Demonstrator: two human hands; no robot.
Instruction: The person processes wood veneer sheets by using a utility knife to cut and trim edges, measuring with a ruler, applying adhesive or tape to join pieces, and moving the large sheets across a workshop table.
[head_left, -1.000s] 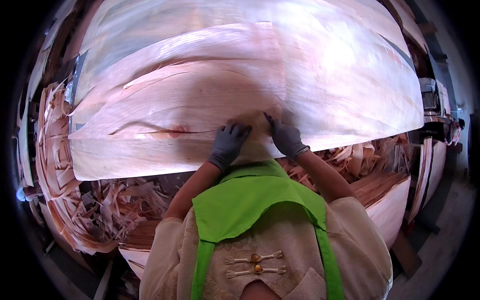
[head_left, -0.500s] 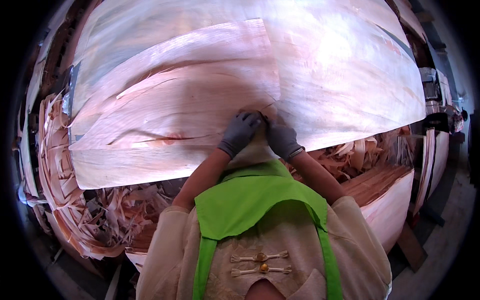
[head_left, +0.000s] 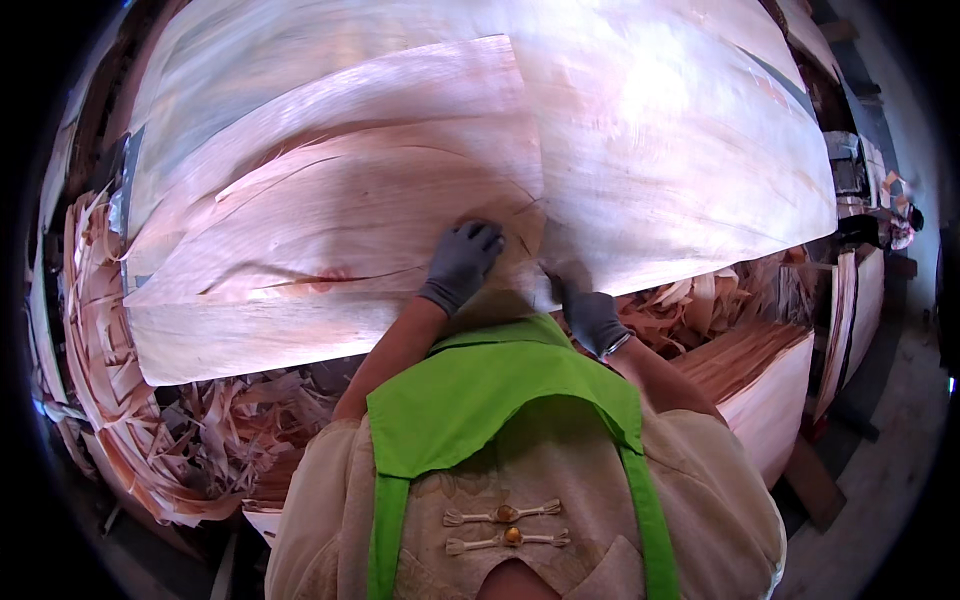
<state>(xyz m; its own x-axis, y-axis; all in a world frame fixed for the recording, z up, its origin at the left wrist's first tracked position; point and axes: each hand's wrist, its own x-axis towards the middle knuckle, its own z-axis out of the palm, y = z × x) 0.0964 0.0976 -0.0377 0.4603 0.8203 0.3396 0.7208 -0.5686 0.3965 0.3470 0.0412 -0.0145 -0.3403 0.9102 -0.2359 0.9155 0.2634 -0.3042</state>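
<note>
I see the left hand (head_left: 464,264), fingers curled, on the veneer sheet (head_left: 365,210) left of centre frame; the right hand (head_left: 590,312) blurs right of centre. Whether either grips anything, I can't tell.

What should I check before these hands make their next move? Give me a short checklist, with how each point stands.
1. Left hand placed on the pinkish wood veneer: ok, it rests on top, fingers curled.
2. Hands covered: ok, both wear grey gloves.
3. Pinkish wood veneer free of splits: not ok, a dark split runs beside a reddish knot.
4. Right hand grip: cannot tell, its fingers are blurred near the front edge, so anything held is unclear.
5. Loose veneer scraps away from the left hand: ok, this heap lies beyond the front edge.
</note>
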